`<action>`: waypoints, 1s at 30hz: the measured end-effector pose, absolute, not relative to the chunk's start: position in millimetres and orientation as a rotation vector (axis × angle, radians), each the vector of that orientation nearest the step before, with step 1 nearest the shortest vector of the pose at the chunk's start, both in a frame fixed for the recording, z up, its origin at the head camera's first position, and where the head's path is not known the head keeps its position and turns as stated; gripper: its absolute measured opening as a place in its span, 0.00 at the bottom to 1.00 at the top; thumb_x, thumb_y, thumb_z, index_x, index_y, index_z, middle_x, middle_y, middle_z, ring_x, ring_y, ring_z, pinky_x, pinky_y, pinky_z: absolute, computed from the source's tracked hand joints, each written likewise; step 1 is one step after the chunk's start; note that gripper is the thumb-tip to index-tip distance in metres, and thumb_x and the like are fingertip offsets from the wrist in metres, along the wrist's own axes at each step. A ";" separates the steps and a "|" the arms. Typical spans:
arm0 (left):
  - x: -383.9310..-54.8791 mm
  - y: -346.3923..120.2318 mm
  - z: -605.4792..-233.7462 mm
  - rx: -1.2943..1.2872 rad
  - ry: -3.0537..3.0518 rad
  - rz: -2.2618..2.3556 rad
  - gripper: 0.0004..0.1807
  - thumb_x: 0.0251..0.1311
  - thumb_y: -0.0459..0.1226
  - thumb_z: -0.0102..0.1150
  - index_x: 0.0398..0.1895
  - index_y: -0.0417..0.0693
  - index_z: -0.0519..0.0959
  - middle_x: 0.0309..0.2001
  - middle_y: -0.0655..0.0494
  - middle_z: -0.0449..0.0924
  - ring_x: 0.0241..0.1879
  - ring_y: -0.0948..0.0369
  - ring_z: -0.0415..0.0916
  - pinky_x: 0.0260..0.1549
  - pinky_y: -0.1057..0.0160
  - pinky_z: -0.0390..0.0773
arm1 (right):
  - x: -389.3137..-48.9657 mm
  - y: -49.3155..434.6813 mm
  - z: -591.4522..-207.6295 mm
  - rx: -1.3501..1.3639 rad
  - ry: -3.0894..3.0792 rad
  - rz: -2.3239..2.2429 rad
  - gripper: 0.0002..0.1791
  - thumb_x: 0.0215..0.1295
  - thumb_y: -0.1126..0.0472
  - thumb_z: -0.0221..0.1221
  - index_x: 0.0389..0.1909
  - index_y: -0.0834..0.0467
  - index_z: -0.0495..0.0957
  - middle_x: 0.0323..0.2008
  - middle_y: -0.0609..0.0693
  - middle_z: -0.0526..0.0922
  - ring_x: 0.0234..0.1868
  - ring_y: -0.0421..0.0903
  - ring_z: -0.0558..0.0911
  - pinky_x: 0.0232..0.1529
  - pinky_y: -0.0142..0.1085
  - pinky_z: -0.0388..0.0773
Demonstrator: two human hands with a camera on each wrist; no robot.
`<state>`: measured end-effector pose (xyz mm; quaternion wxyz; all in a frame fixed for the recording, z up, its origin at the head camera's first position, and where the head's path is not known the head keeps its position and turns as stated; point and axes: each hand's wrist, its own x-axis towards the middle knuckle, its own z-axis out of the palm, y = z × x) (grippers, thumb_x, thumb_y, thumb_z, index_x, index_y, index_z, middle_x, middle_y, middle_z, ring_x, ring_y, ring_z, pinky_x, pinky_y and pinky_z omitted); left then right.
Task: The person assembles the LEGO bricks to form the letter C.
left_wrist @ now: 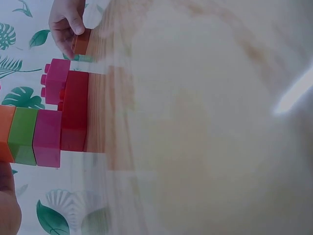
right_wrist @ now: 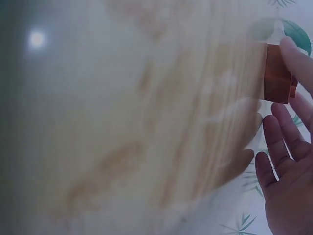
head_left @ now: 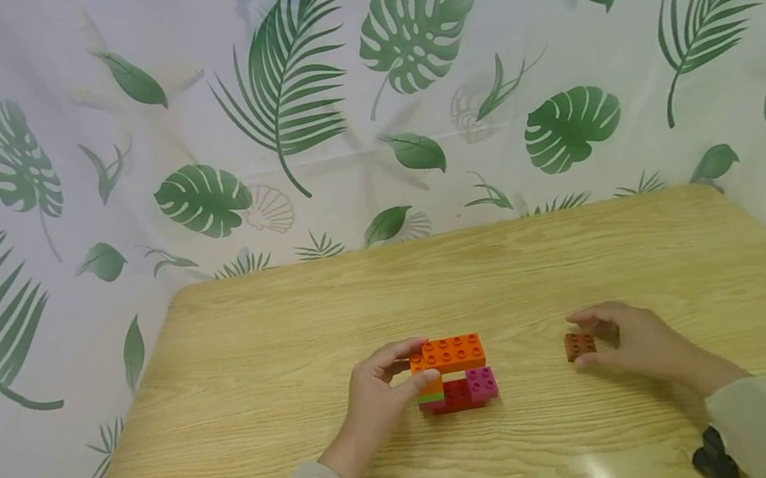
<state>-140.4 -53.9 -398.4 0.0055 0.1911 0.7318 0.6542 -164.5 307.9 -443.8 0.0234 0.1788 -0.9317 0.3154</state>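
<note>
My left hand [head_left: 381, 391] grips the left end of a built stack of toy bricks, thumb on the near face and fingers behind. Its base is a red brick [left_wrist: 75, 111] on the table. On the base's right end sits a magenta brick [head_left: 481, 383]; the left column has another magenta brick [left_wrist: 47, 138], a green brick [left_wrist: 23, 135] and orange on top. A long orange brick [head_left: 454, 353] reaches rightward over a gap. Off to the right, my right hand [head_left: 632, 341] pinches a small brown brick [right_wrist: 278, 76] between thumb and forefinger, studs up, at the table; its other fingers are spread.
The wooden table [head_left: 274, 316] runs back to a white cloth [head_left: 349, 219] printed with green leaves, which also hangs at both sides. Glare spots shine on the near tabletop. Dark wrist devices [head_left: 714, 458] sit at both light sleeves.
</note>
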 end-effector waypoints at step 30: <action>-142.4 -53.7 -398.6 0.608 2.313 2.026 0.19 0.53 0.24 0.65 0.50 0.34 0.79 0.50 0.45 0.79 0.51 0.52 0.74 0.52 0.52 0.73 | -159.3 267.7 -430.6 0.643 -2.822 1.056 0.21 0.54 0.50 0.69 0.46 0.56 0.80 0.41 0.44 0.80 0.38 0.41 0.78 0.42 0.42 0.78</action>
